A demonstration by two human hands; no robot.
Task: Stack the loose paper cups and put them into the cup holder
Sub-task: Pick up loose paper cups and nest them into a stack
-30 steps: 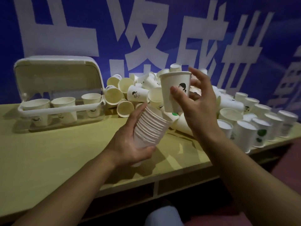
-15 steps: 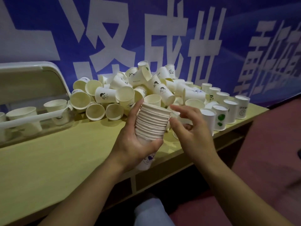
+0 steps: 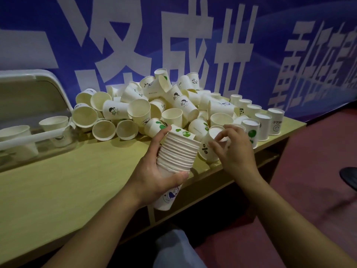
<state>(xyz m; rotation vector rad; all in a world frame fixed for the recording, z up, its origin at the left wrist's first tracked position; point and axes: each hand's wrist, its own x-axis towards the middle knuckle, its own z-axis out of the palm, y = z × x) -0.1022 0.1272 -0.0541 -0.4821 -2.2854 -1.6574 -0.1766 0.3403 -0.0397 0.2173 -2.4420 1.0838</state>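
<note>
My left hand [image 3: 154, 175] grips a tilted stack of nested paper cups [image 3: 178, 151] above the table's front edge; the top cup bears green leaf prints. Just to its right, my right hand [image 3: 233, 149] pinches the base of an upside-down cup [image 3: 207, 147] marked with a percent sign, which stands at the near edge of the pile. A big heap of loose cups [image 3: 154, 111] lies against the blue banner. The white cup holder [image 3: 31, 139] at the far left has its lid up and cups inside.
A row of upside-down cups [image 3: 262, 124] stands along the right end of the yellow table [image 3: 67, 190]. The table's right corner drops to a dark red floor [image 3: 313, 171]. My knee shows below the front edge.
The view has swung right. The cup my right hand held a second ago went onto the stack, and that hand has reached right and taken hold of an upside-down cup.
</note>
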